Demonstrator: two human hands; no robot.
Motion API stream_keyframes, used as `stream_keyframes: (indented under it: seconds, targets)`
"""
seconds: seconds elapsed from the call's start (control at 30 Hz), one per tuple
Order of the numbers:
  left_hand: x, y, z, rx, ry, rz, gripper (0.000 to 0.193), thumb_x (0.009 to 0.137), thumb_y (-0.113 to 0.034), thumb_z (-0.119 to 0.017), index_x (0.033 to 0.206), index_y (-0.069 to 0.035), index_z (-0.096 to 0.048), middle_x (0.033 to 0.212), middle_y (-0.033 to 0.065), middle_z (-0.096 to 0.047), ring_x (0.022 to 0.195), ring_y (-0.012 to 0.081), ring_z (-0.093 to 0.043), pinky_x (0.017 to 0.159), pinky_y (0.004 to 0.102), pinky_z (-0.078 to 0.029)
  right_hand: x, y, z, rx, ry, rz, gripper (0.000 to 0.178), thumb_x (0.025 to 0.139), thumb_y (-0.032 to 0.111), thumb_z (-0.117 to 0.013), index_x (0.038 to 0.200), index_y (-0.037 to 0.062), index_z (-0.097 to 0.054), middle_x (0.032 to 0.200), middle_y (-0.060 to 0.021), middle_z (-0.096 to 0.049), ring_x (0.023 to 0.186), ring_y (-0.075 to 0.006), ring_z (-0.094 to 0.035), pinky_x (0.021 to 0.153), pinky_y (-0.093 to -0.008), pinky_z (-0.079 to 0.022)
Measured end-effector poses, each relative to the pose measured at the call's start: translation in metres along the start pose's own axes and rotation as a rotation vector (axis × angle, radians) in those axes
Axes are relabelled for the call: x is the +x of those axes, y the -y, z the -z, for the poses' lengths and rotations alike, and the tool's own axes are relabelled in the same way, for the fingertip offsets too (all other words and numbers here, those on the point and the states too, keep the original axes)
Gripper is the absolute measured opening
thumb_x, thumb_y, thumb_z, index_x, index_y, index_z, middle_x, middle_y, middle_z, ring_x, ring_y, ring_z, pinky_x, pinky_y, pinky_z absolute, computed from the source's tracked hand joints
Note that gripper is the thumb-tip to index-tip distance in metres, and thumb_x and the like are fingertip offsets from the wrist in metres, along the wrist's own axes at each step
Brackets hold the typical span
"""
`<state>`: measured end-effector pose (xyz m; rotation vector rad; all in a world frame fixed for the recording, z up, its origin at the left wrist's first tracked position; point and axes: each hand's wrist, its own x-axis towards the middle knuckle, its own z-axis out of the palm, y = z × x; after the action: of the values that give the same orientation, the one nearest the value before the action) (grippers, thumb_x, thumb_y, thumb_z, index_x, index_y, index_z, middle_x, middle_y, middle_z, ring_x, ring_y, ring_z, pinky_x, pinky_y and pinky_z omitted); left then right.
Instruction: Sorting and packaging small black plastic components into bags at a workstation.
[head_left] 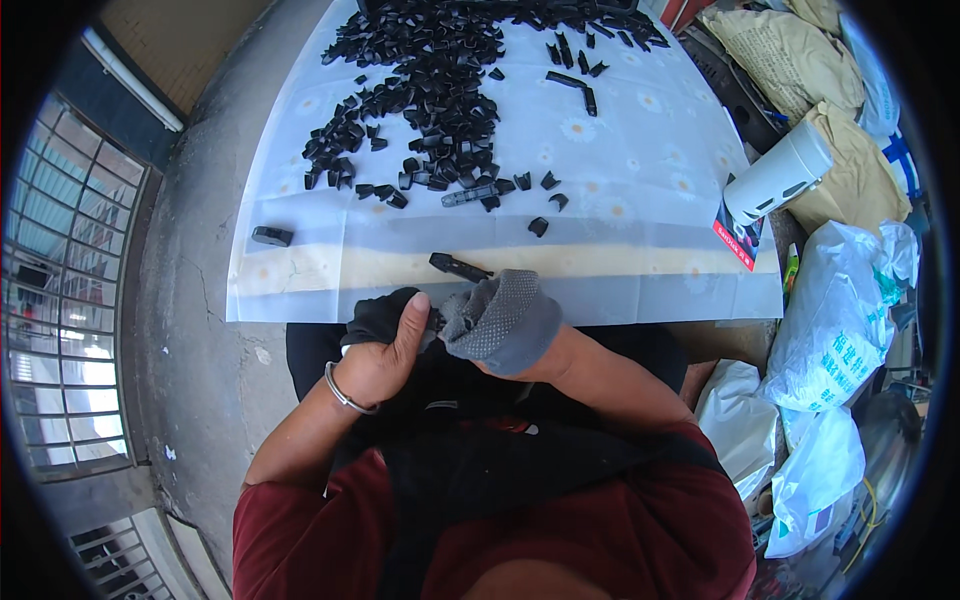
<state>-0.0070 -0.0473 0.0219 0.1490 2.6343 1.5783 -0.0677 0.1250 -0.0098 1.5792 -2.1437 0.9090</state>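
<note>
Both my hands are together just past the table's near edge, over my lap. My left hand [385, 340] has a black covering on its fingers and a bare thumb, with a metal bangle on the wrist. Its fingers are curled closed, and what they hold is hidden. My right hand [505, 320], in a grey dotted glove, is also closed, its fingertips meeting the left hand around a small dark thing too hidden to name. A long black plastic piece [458, 266] juts out beyond the right glove at the table edge; whether the glove touches it I cannot tell.
Many small black plastic pieces [440, 110] are heaped across the white flowered tablecloth [640, 180]. A grey slim tool [470, 195] lies at the heap's near end, a black oval piece [271, 236] at left. A white cup [778, 172] leans at right, beside stuffed bags [830, 315].
</note>
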Motion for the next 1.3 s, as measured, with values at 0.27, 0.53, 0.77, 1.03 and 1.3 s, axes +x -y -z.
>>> stream_keyframes:
  seconds: [0.27, 0.53, 0.77, 1.03, 1.3]
  targets:
    - [0.000, 0.000, -0.004, 0.281, -0.075, -0.133, 0.029, 0.090, -0.021, -0.038, 0.073, -0.001, -0.053, 0.066, 0.0206, -0.054, 0.061, 0.0400, -0.052, 0.053, 0.0417, -0.041, 0.002, 0.003, 0.002, 0.047, 0.090, -0.037, 0.013, 0.069, 0.019, -0.061, 0.078, 0.0104, -0.056, 0.073, -0.0045, -0.055, 0.068, -0.0234, -0.054, 0.059, -0.0386, -0.042]
    - [0.071, 0.035, 0.029, 0.833, -0.453, -0.136, 0.025, 0.085, -0.028, -0.048, 0.091, -0.008, -0.061, 0.080, 0.0134, -0.061, 0.069, 0.0291, -0.060, 0.063, 0.0376, -0.047, 0.035, -0.042, 0.017, -0.399, 0.016, -0.149, 0.021, 0.075, 0.019, -0.056, 0.093, 0.0092, -0.061, 0.084, -0.0114, -0.060, 0.081, -0.0280, -0.058, 0.069, -0.0390, -0.045]
    - [0.093, 0.054, 0.011, 1.062, -0.432, -0.351, 0.014, 0.074, -0.011, -0.051, 0.085, -0.011, -0.060, 0.076, 0.0105, -0.058, 0.069, 0.0274, -0.059, 0.058, 0.0367, -0.048, 0.040, -0.072, -0.004, -0.596, -0.002, -0.357, 0.024, 0.070, 0.015, -0.055, 0.093, 0.0083, -0.060, 0.098, -0.0110, -0.058, 0.085, -0.0252, -0.057, 0.070, -0.0375, -0.044]
    - [0.085, 0.065, 0.019, 0.936, -0.427, -0.386, 0.014, 0.074, -0.022, -0.059, 0.080, -0.008, -0.058, 0.076, 0.0119, -0.057, 0.065, 0.0279, -0.058, 0.057, 0.0373, -0.047, 0.025, -0.041, 0.002, -0.454, 0.207, -0.144, 0.025, 0.072, 0.019, -0.051, 0.094, 0.0073, -0.057, 0.091, -0.0086, -0.056, 0.087, -0.0266, -0.053, 0.074, -0.0401, -0.042]
    - [0.081, 0.058, 0.028, 0.896, -0.411, -0.254, 0.029, 0.074, -0.027, -0.059, 0.093, -0.005, -0.059, 0.086, 0.0134, -0.060, 0.072, 0.0274, -0.060, 0.062, 0.0360, -0.048, 0.015, -0.019, 0.006, 0.171, 0.349, -0.236, 0.013, 0.076, 0.013, -0.053, 0.088, 0.0078, -0.057, 0.087, -0.0092, -0.058, 0.084, -0.0269, -0.056, 0.073, -0.0371, -0.045]
